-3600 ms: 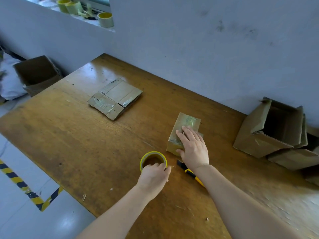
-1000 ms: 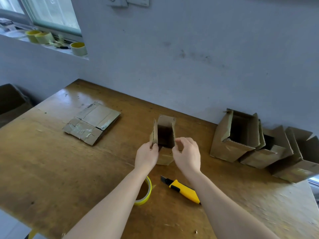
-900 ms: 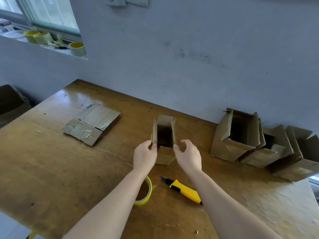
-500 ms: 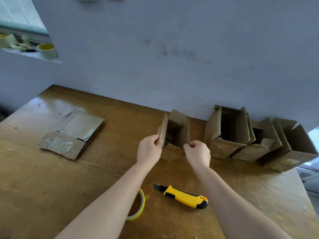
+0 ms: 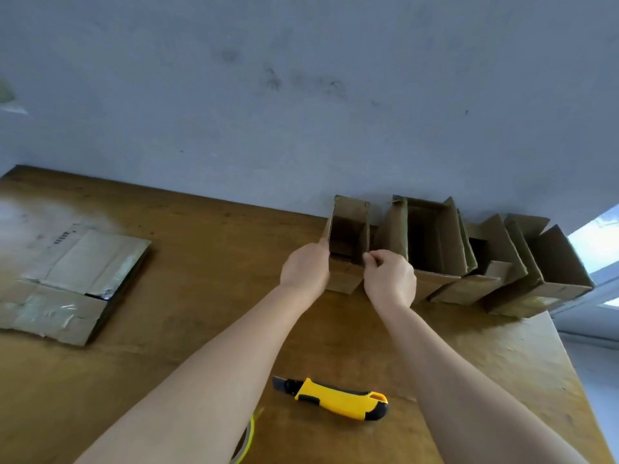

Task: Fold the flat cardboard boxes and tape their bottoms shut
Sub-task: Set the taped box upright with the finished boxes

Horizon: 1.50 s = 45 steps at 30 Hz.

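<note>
— Where are we holding the small box [image 5: 348, 244]?
— At the desk's [image 5: 201, 262] far edge, just beside the finished boxes [image 5: 435, 242]. Our left hand [image 5: 306, 269] is gripping its left wall; our right hand's [image 5: 390, 279] fingers [image 5: 372, 257] are pinching the right rim.
— Handling?
— We're judging it light and crushable, best held near the corners.
— Writing?
— We're reading none; the flat cardboard's [image 5: 73, 283] print is too blurred.

One wooden table [image 5: 207, 249], back edge against the wall at 12 o'clock. Flattened cardboard stack [image 5: 72, 283] at 9 o'clock, taped patches showing. Small open box [image 5: 351, 209] at 12 o'clock, just beside a row of three bigger open boxes [image 5: 449, 236] running toward 2 o'clock. Yellow utility knife [image 5: 335, 398] at 6 o'clock. Tape roll [image 5: 250, 433] at 7 o'clock, only its edge showing.
</note>
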Tool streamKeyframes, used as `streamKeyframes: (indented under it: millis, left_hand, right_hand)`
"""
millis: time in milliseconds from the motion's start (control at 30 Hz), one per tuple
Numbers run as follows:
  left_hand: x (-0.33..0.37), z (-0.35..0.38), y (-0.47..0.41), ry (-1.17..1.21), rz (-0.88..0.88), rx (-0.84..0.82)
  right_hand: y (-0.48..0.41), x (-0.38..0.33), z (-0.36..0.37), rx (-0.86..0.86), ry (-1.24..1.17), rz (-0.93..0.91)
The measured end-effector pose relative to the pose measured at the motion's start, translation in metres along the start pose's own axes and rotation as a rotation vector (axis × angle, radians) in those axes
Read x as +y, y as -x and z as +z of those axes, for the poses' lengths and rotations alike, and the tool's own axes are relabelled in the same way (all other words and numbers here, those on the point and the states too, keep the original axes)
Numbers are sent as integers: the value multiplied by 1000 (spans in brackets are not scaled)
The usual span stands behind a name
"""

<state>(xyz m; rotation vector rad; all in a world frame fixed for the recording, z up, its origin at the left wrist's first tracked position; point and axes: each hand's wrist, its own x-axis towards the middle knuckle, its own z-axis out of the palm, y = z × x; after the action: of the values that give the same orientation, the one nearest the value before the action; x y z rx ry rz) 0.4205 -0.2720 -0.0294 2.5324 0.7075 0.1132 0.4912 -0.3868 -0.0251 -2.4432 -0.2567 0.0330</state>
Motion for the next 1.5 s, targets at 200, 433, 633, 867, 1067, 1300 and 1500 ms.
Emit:
streamKeyframes:
  millis: [200,433,633,867,1067,1300,1500]
  left_hand:
    - [5,-5,0,-103,-7,-71]
    - [1,-18,32,-185,-10,-43]
    - [-16,-36,88,-328,-8,98]
    - [-59,-59,170,-476,-217,126]
    - [-107,-81,220,-484,-357,139]
    - [-192,-113,243,-479,-469,150]
    - [-276,-147,234,-455,-480,93]
  right_hand:
    - [-1,-1,-2,-92,75,-56]
    - [25,4,-22,-192,132,-158]
    - [64,3,-36,-221,207,-311]
    - [119,-21,-27,-372,350,-562]
    - [168,-58,3,-477,402,-749]
    - [213,-119,62,-533,469,-869]
    - [236,-180,125,-561,497,-853]
